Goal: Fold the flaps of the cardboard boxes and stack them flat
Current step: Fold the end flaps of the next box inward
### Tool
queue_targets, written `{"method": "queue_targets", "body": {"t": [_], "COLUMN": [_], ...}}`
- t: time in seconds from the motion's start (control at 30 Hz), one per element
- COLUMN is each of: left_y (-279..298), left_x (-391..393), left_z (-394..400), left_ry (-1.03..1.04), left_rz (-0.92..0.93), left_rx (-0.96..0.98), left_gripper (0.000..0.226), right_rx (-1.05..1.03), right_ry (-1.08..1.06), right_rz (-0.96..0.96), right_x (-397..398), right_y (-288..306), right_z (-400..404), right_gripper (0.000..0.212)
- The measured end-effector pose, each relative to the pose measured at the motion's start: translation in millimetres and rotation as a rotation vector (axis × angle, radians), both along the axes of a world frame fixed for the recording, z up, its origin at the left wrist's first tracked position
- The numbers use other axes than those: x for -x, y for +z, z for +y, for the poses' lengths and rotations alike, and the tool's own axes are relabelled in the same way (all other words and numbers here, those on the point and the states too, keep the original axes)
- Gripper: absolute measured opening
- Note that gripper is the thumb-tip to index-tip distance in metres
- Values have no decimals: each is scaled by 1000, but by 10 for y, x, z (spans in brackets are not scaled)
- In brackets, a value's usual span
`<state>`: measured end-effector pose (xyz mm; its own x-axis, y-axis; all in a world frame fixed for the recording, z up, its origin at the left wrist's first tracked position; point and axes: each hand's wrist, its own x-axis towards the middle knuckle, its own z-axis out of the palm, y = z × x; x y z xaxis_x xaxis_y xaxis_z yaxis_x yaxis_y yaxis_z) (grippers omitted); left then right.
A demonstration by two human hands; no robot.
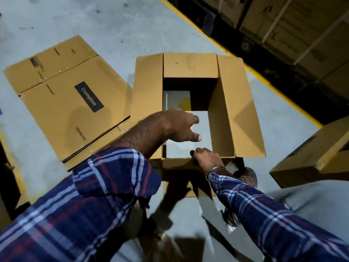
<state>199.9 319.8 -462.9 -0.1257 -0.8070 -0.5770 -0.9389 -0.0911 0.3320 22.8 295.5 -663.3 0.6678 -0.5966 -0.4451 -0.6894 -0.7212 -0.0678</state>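
Box (190, 103) stands open on the floor (113, 21) right in front of you, and it's the landmark for everything else. Only one view here, the head cam looking down. All four top flaps are splayed out, and you can see grey floor straight through the middle, so the bottom looks open too and there's nothing inside.

Your right hand (206, 160) is curled over the near wall's top edge, gripping it. Your left hand (181, 127) reaches in over the opening from the left with fingers loosely spread, holding nothing.

Handling-wise, I'd guess it's light and stiff along the panels but floppy at the creases, so it'll want to skew once you push. Best bet is grabbing opposite walls near the corners and collapsing it along the existing folds.

Left of the box, touching its left flap, is the flat pile (66, 103) with the Crompton label up, looks like a few already stacked. Right of the box, apart from it, sits another carton (311, 157). Beyond, past a yellow line (264, 80), are racked cartons (294, 25).
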Motion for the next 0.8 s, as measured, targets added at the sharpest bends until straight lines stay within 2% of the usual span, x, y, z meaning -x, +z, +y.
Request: {"method": "queue_targets", "body": {"t": [0.2, 0.4, 0.47, 0.57, 0.6, 0.7, 0.8], "left_y": [22, 61, 51, 30, 24, 10, -16], "left_x": [-3, -123, -186, -260, -279, -336, -404], "left_z": [56, 118, 83, -8, -41, -141, -245], "left_ry": [18, 50, 58, 75, 78, 81, 100], "left_rz": [15, 29, 26, 33, 37, 38, 41], "left_rx": [-7, -4, -4, 18, 27, 54, 80], "left_gripper": [69, 70, 71, 72, 71, 69, 64], "right_rx": [-65, -263, -400, -505, -472, -405, -483], "right_ry": [-17, -53, -131, -275, -320, -533, -762], "right_rz": [18, 146, 145, -33, -126, -426, -563], "right_x": [16, -14, -27, -138, -205, -461, -765], "right_y": [30, 38, 55, 93, 63, -215, -680], "right_z": [55, -46, -212, -505, -608, -1011, -1611], "right_gripper": [27, 21, 41, 69, 71, 50, 69]}}
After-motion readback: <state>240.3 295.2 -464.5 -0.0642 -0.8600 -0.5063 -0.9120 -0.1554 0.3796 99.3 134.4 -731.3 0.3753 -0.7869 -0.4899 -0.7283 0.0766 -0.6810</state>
